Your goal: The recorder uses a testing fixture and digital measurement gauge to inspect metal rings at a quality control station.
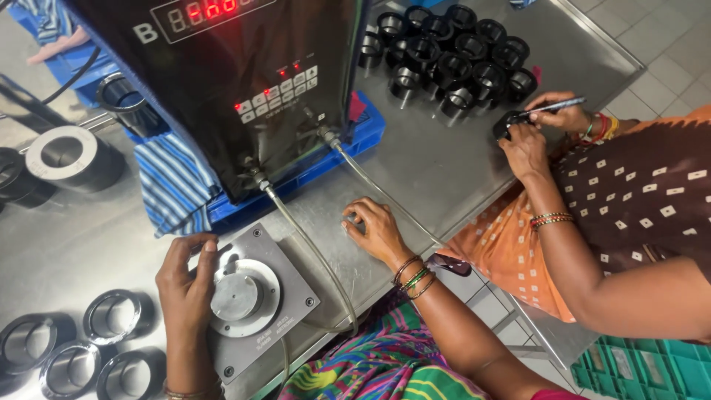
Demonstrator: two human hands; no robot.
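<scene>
My left hand (185, 285) rests on the left edge of a grey square gauge plate (292, 285), fingers curled against its round metal plug (235, 296); it holds nothing that I can see. My right hand (374, 230) lies on the steel table (437, 163), fingertips pressed down beside a hose, fingers loosely bent. Two braided hoses (311, 248) run from the black gauge box (244, 81) with red digits toward the plate.
Several dark metal rings (70, 348) lie at the lower left, a large ring (63, 152) at far left. Another person at right marks a black ring (507, 124) with a pen; many black rings (455, 55) stand behind. A green crate (644, 367) sits on the floor.
</scene>
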